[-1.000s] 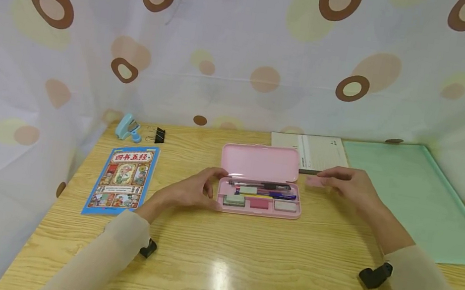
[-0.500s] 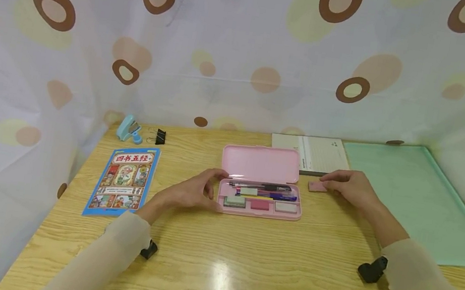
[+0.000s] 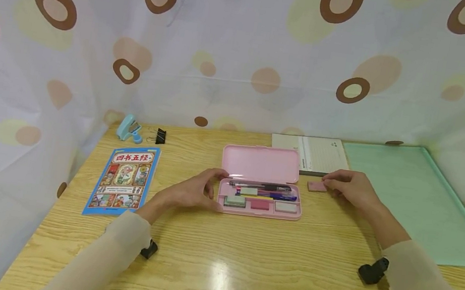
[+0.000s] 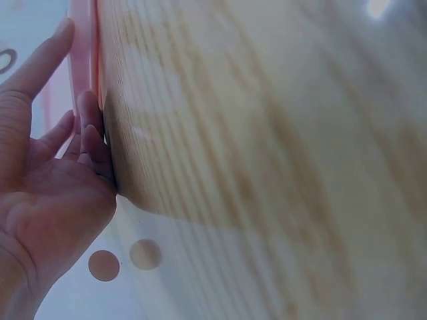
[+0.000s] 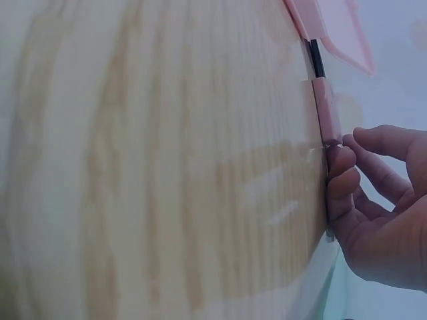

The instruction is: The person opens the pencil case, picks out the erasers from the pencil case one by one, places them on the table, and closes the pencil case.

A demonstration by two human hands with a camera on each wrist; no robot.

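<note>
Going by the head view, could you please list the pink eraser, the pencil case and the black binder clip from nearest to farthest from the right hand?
From the right hand:
1. Pink eraser, at its fingertips.
2. Pencil case, lid open, just left of the eraser.
3. Black binder clip, farther left, beyond the case.

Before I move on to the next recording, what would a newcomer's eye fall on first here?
Probably the open pink pencil case in the middle of the wooden table, pens and erasers inside, with the left hand at its left end. Next, the right hand at a small pink block just right of the case. Behind it all, the pale backdrop stands out with its bold brown rings.
</note>
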